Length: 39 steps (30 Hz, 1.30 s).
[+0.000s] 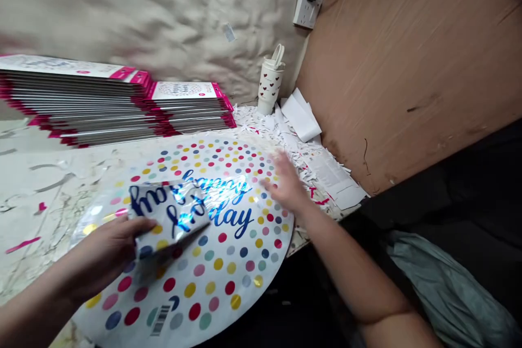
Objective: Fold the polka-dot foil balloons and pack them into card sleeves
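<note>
A large round foil balloon (228, 261), flat and white with coloured dots and blue lettering, lies on the table and hangs over its front edge. Pinched between the thumb and fingers of my left hand (110, 247) is a folded foil balloon (169, 215) with the same dots and blue letters, held just over the flat one. At the right side of the round balloon is my right hand (285, 185), its fingers spread, slightly blurred, with nothing in them. I cannot tell whether it touches the balloon.
Stacks of flat packages with pink edges (110, 109) stand at the back left. A white tumbler with hearts (269, 84) stands by the wall, near paper scraps (302, 114). A power strip (308, 8) hangs beside the brown board (408, 65). Grey-green fabric (448, 283) lies lower right.
</note>
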Available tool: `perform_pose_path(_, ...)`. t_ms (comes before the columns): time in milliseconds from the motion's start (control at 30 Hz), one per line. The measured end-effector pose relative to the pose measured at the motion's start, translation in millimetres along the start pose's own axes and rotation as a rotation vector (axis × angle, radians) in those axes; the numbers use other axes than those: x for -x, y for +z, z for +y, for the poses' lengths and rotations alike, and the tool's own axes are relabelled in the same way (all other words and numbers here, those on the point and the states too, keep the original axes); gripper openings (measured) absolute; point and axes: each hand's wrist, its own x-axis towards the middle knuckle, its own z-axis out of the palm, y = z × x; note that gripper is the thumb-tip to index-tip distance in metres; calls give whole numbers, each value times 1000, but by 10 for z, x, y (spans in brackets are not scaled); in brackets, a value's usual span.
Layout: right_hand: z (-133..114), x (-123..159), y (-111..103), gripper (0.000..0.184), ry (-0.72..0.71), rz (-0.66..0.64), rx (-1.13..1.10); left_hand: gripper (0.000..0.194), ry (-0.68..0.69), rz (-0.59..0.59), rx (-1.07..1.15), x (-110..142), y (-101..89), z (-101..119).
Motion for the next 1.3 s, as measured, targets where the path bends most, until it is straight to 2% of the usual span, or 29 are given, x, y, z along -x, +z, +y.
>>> perform_pose_path(33, 330, 59, -149, 76, 211, 60, 113, 21, -51, 8, 90, 21, -18, 14)
perform_pose_path(67, 643, 122, -271, 87, 402, 48, 226, 26, -111, 15, 188, 44, -31, 22)
perform_pose_path(100, 919, 185, -361, 93, 526, -20, 316, 30, -156, 25, 266, 68, -34, 25)
perform_pose_path(133, 1141, 241, -418, 92, 565, -118, 367, 32, -170, 48, 301, 92, -25, 26)
perform_pose_path(200, 1403, 310, -453, 83, 561, -237, 400, 31, -191, 38, 334, 143, 19, 26)
perform_pose_path(333, 1440, 223, -460, 57, 467, -322, 420, 32, -257, -37, 373, 247, 93, 8)
perform_pose_path(433, 1451, 48, -597, 37, 435, -353, 435, 39, -232, -47, 384, 293, 35, -66)
perform_pose_path(533, 1528, -58, -727, 38, 433, -355, 451, 44, -201, -45, 373, 294, -85, -189)
perform_pose_path(600, 1534, -50, -706, 48, 436, -365, 462, 45, -198, -46, 377, 284, -150, -268)
perform_pose_path(700, 1432, 54, -517, 61, 463, -377, 498, 50, -199, -52, 395, 282, -176, -348)
perform_pose_path(800, 1300, 161, -357, 46, 476, -374, 531, 58, -190, -57, 401, 307, -137, -384)
perform_pose_path(867, 1264, 182, -391, 34, 467, -368, 536, 59, -185, -88, 395, 324, -110, -392)
perform_pose_path(967, 1276, 133, -701, 22, 476, -302, 548, 61, -146, -123, 374, 325, -99, -395)
perform_pose_path(1033, 1240, 84, -1003, 26, 516, -219, 583, 63, -100, -127, 363, 313, -108, -394)
perform_pose_path(1133, 928, 66, -1309, 34, 542, 31, 671, 59, -35, -120, 338, 347, -131, -385)
perform_pose_path(1167, 741, 86, -1308, 36, 500, 144, 679, 54, -14, -108, 322, 387, -143, -378)
perform_pose_path(1233, 279, 178, -1104, 40, 286, 316, 591, 38, 27, -79, 273, 517, -186, -359)
perform_pose_path(1267, 33, 249, -912, 42, 107, 289, 472, 32, 45, -73, 236, 599, -219, -350)
perform_pose_path(1300, -202, 333, -681, 42, -112, 202, 315, 28, 60, -81, 190, 684, -260, -342)
